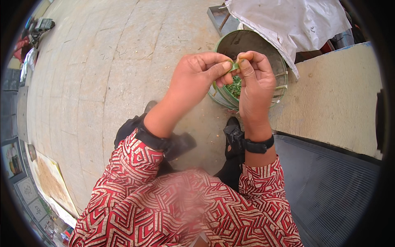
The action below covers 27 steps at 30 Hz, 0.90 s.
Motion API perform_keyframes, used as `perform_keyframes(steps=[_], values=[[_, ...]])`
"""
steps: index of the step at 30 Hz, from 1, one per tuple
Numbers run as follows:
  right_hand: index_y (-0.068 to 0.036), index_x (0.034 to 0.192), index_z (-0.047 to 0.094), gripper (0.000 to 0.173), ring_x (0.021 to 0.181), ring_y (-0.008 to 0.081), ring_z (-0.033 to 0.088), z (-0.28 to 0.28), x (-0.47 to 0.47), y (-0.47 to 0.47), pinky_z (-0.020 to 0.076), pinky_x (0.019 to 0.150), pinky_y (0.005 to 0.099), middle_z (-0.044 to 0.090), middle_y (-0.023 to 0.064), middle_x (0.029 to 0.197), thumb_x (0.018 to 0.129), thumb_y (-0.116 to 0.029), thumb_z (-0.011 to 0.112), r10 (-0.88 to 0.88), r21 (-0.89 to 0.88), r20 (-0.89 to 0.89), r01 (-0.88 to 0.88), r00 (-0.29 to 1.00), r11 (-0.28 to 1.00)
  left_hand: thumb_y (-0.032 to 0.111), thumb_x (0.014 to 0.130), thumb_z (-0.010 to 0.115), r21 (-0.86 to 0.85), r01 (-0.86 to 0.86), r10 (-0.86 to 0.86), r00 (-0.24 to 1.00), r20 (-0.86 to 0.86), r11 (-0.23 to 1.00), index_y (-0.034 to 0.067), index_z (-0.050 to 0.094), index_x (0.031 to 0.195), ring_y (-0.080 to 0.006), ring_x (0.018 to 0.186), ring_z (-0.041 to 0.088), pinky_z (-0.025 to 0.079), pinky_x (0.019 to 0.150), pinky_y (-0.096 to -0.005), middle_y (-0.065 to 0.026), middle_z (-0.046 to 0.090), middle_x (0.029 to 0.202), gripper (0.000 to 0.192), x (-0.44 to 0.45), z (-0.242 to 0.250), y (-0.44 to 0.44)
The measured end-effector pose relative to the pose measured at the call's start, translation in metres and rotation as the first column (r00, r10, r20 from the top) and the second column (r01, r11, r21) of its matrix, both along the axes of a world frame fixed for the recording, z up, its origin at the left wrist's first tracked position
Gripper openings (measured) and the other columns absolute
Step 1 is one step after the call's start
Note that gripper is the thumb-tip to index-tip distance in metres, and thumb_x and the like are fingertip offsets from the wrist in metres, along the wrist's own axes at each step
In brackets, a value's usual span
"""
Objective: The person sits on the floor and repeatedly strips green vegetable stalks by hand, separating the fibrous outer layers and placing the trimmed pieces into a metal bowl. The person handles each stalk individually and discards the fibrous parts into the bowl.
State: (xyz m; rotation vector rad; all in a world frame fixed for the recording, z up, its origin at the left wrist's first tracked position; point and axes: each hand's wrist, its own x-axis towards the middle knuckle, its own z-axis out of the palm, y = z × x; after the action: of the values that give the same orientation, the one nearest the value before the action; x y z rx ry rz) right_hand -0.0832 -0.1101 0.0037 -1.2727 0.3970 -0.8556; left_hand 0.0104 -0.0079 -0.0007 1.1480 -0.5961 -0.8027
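Note:
Between the fingertips of both hands is a short piece of green plant [234, 67], perhaps a pod or stem. My left hand [200, 72] pinches one end between thumb and forefinger. The other end is pinched by my right hand [255, 72], thumb against fingers. Below them stands a round bucket-like container [279, 64] with a green rim, partly covered by my hands. Chopped or torn green leaves [233, 87] lie inside it. Each wrist wears a black strap, the right one [258, 146] with a dark device on it.
A white plastic sheet [290, 21] hangs over things behind the container, touching its edge. To the right are a low pale wall [327, 95] and a dark ribbed panel [336, 185]. A grey tray [219, 18] sits beyond. My dark shoes [233, 123] rest on the concrete floor [123, 61].

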Motion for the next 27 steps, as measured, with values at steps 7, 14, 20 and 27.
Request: perform_keyframes(steps=[7,14,20,27], values=[[0.0,0.107,0.066,0.016,0.082,0.0107,0.061,-0.003,-0.014,-0.049,0.0518,0.078,0.0263,0.064,0.0045,0.098,0.094,-0.004,0.057,-0.41,-0.324,-0.146,0.348,0.9,0.88,0.015,0.094,0.062,0.11,-0.117,0.109,0.991,0.081,0.987,0.0,0.068,0.098,-0.0081,0.068,0.058,0.047,0.065,-0.0227,-0.0035,0.068,0.076,0.016,0.008,-0.002,0.002],[-0.002,0.106,0.069,0.022,0.084,0.0155,0.064,-0.007,-0.006,-0.031,0.0503,0.081,0.0263,0.067,0.0043,0.092,0.085,0.0,0.063,-0.178,-0.392,-0.236,0.074,0.955,0.917,0.01,0.092,0.062,0.167,-0.149,0.097,0.953,0.287,0.975,-0.002,0.065,0.098,-0.006,0.071,0.059,0.047,0.063,-0.021,-0.0024,0.068,0.077,0.013,0.006,-0.006,0.001],[-0.001,0.092,0.066,0.009,0.077,0.0167,0.064,-0.009,-0.006,-0.017,0.0498,0.069,0.0283,0.065,0.0082,0.086,0.083,0.0,0.064,-0.065,-0.489,-0.321,-0.107,0.945,0.866,0.004,0.088,0.065,0.118,-0.137,0.082,0.919,0.385,0.984,-0.004,0.064,0.095,-0.0106,0.07,0.064,0.049,0.062,-0.0239,-0.0071,0.068,0.077,0.011,0.004,-0.006,-0.002],[0.0,0.086,0.061,0.004,0.071,0.0287,0.059,-0.007,-0.007,-0.017,0.0464,0.064,0.0351,0.059,0.0129,0.08,0.082,0.001,0.062,-0.123,-0.706,-0.347,-0.173,0.93,0.687,0.008,0.089,0.065,0.372,-0.118,-0.109,0.837,0.536,0.921,-0.001,0.067,0.094,-0.0078,0.069,0.058,0.047,0.063,-0.0242,-0.0018,0.065,0.073,0.011,0.009,-0.002,0.005]])
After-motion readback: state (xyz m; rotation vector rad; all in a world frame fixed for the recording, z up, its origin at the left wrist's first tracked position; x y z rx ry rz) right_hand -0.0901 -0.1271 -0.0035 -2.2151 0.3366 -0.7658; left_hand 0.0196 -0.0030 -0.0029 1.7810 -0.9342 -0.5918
